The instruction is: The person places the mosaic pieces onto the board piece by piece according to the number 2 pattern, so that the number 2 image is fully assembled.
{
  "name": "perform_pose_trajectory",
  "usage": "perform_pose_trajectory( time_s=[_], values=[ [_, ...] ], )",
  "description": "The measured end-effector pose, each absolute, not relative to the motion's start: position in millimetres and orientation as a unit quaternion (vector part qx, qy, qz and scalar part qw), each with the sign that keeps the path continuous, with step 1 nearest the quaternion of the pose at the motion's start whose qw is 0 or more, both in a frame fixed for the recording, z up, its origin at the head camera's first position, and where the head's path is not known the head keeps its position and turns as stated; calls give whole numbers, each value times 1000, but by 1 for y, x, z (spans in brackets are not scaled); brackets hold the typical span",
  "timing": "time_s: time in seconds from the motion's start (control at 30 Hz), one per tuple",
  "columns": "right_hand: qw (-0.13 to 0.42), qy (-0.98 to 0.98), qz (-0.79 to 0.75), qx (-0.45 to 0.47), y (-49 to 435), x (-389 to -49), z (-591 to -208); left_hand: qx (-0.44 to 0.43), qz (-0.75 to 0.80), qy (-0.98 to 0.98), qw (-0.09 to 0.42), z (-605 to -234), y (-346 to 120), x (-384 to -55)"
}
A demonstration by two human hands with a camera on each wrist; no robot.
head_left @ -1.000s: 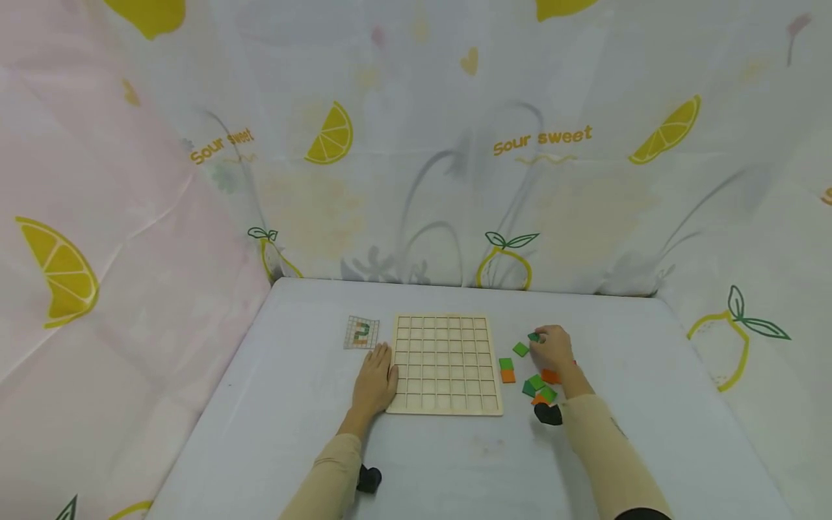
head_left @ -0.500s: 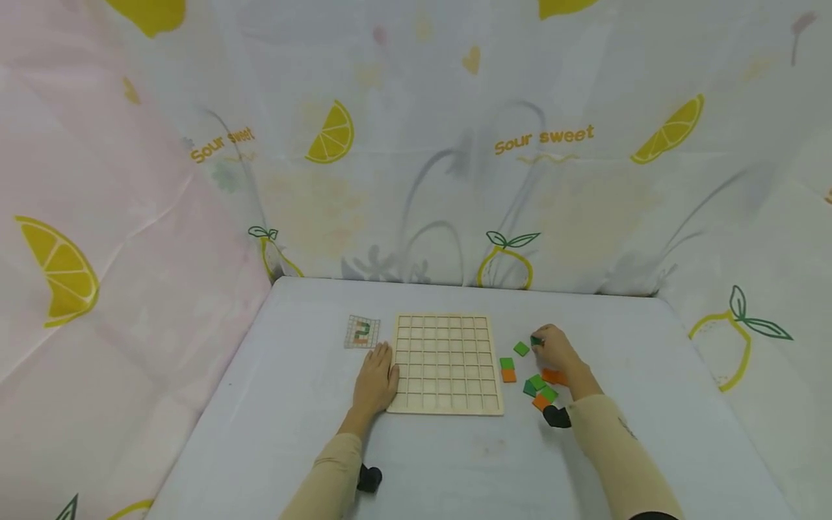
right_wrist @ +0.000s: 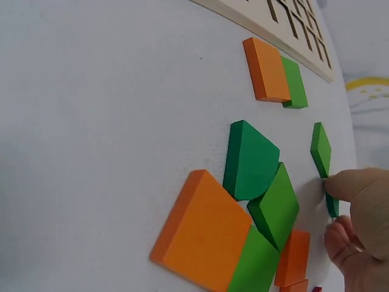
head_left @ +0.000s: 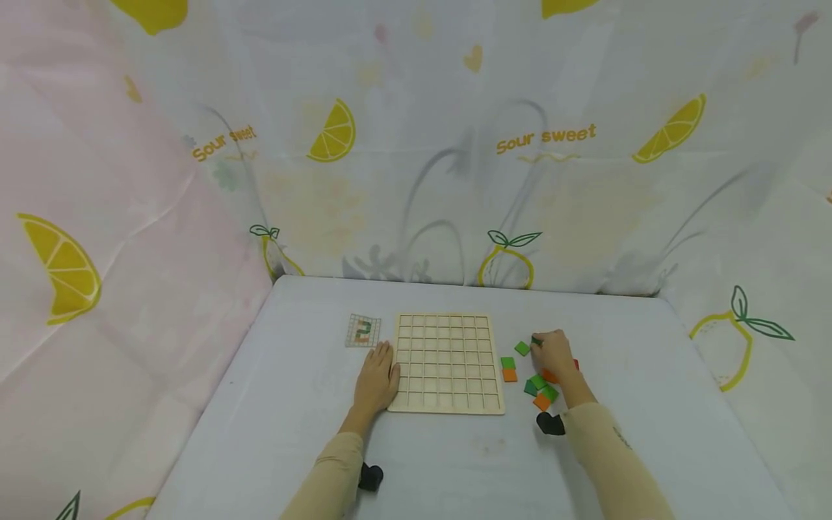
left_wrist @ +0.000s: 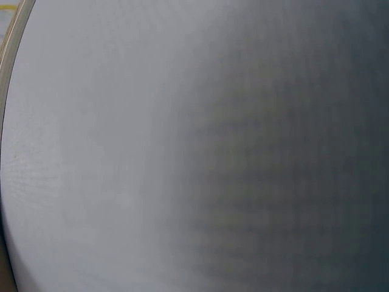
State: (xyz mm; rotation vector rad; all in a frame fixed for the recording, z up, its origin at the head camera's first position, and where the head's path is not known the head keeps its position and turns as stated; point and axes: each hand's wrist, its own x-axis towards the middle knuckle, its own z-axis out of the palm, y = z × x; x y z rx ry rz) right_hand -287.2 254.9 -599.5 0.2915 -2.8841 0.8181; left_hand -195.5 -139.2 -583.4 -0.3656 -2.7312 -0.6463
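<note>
My left hand [head_left: 377,379] lies flat with straight fingers against the left edge of a pale wooden grid board [head_left: 448,363]. To the right of the board, my right hand [head_left: 555,354] pinches a dark green tile [right_wrist: 332,205] between thumb and fingers, low over the table; its fingers partly hide it. A light green tile [right_wrist: 320,149] lies just beside that one. Nearer me sits a cluster with another dark green tile [right_wrist: 252,159], light green tiles [right_wrist: 276,207] and an orange tile [right_wrist: 206,234]. The left wrist view shows mostly white tabletop and a dark blur.
Left of the board's far corner lies a small gridded card [head_left: 362,331] with a green and orange pattern. An orange tile [head_left: 510,375] and a light green tile [head_left: 508,362] lie together by the board's right edge. Part of a red piece [head_left: 575,364] shows beyond the right wrist.
The right hand, holding the dark green tile, has shifted a little to the right and back while staying in the same area. The left hand and board have not moved.
</note>
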Motion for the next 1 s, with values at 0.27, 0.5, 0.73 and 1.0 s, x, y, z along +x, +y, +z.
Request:
perform_pose_trajectory(
  time_s=[0.27,0.5,0.73,1.0],
  values=[
    [55,-945,323,4,228,-250,-552,-126,-219,-955,157,-586,-139,-198],
    [163,-903,395,34,215,-256,-559,-120,-220,-956,153,-587,-140,-198],
    [147,-862,480,65,159,-267,-554,-115,-218,-957,154,-590,-143,-197],
    [131,-868,457,144,118,-280,-560,-122,-222,-955,156,-591,-142,-200]
  ],
)
